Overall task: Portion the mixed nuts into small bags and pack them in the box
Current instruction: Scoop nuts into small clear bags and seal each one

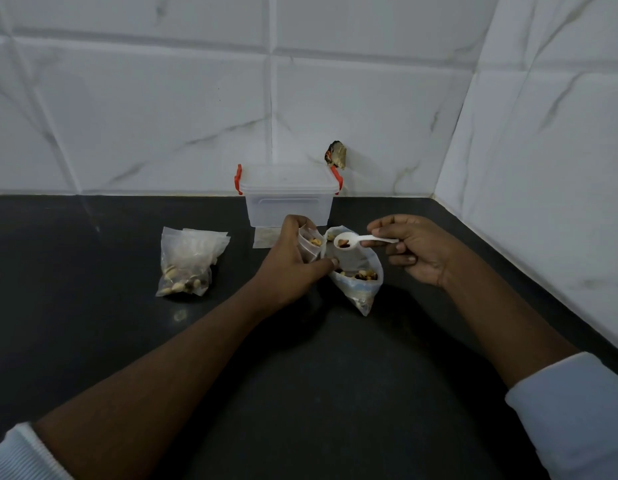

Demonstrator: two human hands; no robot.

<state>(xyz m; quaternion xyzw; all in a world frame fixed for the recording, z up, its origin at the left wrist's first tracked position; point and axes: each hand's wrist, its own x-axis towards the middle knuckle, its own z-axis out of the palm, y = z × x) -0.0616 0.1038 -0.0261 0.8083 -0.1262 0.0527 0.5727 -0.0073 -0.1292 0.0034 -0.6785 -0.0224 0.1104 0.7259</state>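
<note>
My left hand (295, 258) grips a small clear bag (310, 244) held open, with a few nuts inside. My right hand (413, 249) pinches the handle of a white plastic spoon (356, 241) that carries a couple of nuts, its bowl just right of the small bag's mouth. Below the spoon lies the larger open bag of mixed nuts (357, 275). A clear plastic box (288, 194) with red latches and its lid on stands behind, against the wall. Filled small bags (188, 261) lie in a pile to the left.
The black countertop (300, 375) meets white tiled walls at the back and right, forming a corner. A flat empty bag (264, 237) lies at the foot of the box. A small dark object (336, 154) hangs on the wall behind the box.
</note>
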